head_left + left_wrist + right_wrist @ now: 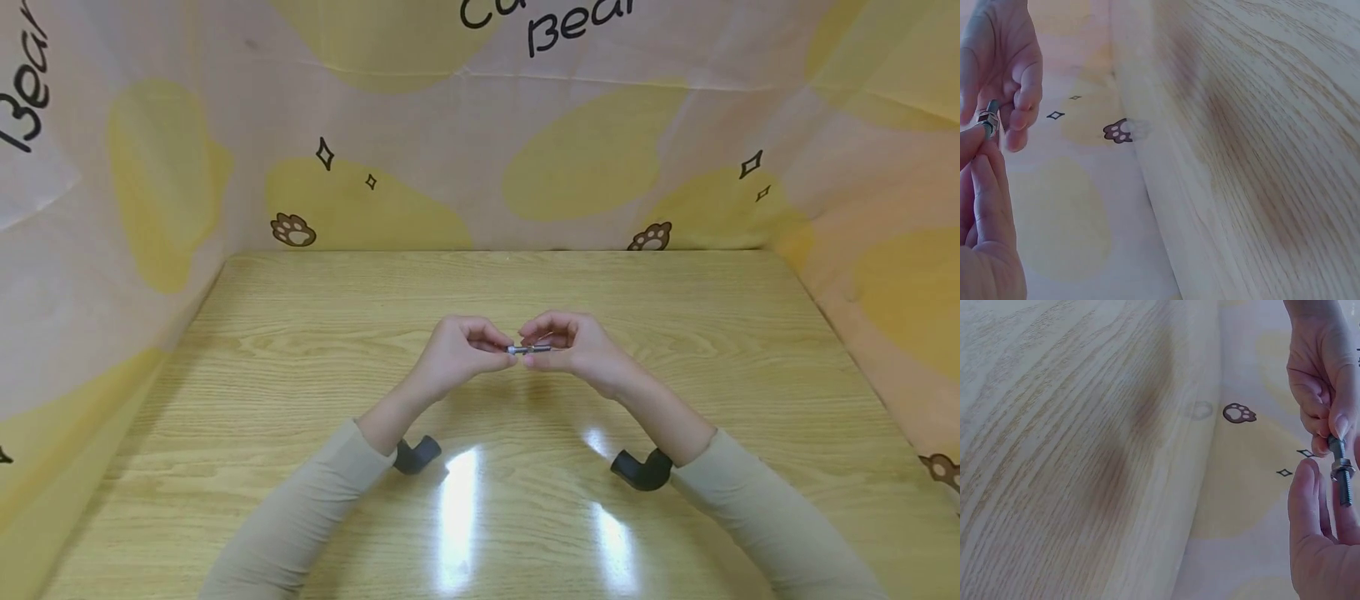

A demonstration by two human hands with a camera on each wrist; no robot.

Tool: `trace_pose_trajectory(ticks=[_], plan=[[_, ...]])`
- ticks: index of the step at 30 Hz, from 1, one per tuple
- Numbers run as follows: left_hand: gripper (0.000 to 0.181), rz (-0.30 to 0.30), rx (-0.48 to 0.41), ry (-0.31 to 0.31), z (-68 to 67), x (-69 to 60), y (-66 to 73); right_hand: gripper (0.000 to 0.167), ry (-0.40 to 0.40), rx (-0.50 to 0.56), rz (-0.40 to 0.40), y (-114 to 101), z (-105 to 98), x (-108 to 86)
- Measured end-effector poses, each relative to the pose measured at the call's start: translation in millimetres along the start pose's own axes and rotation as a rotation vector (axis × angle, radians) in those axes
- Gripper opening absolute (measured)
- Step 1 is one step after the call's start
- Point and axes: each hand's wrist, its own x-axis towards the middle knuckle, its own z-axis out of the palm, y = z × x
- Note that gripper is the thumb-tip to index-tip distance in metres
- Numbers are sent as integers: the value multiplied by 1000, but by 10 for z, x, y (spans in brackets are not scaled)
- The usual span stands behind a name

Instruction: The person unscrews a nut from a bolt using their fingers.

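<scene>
A metal bolt (1345, 495) with a nut (1342, 466) partway along its thread is held up above the table, lying roughly level in the head view. My left hand (461, 354) pinches the bolt's head end between thumb and fingers. Around the threaded end, the right hand (573, 342) has its thumb and bent fingers spread apart. In the left wrist view the bolt's tip points into the gap between the right thumb and fingers, with no firm grip visible. Whether a right finger touches the bolt from behind cannot be told.
Beneath both hands is a light wood-grain table (315, 333) with bright reflections near its front. Patterned cloth (405, 200) stands along its back and both sides. A black curved piece sits at the left wrist (417, 455) and another at the right wrist (641, 471).
</scene>
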Motion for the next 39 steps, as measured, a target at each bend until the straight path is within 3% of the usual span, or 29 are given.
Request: trace_pose_trajectory(ticks=[5, 13, 20, 28, 39], plan=[[11, 2, -3, -6, -2, 1, -6, 32, -1, 1, 31, 6, -3, -11], [11, 17, 5, -8, -14, -10, -20, 28, -4, -17, 5, -2, -6, -18], [11, 12, 15, 0, -14, -28, 12, 31, 5, -4, 49, -8, 2, -20], [12, 7, 14, 9, -26, -30, 21, 29, -3, 3, 6, -20, -4, -24], [13, -13, -1, 3, -47, -23, 53, 27, -3, -15, 56, -46, 1, 11]])
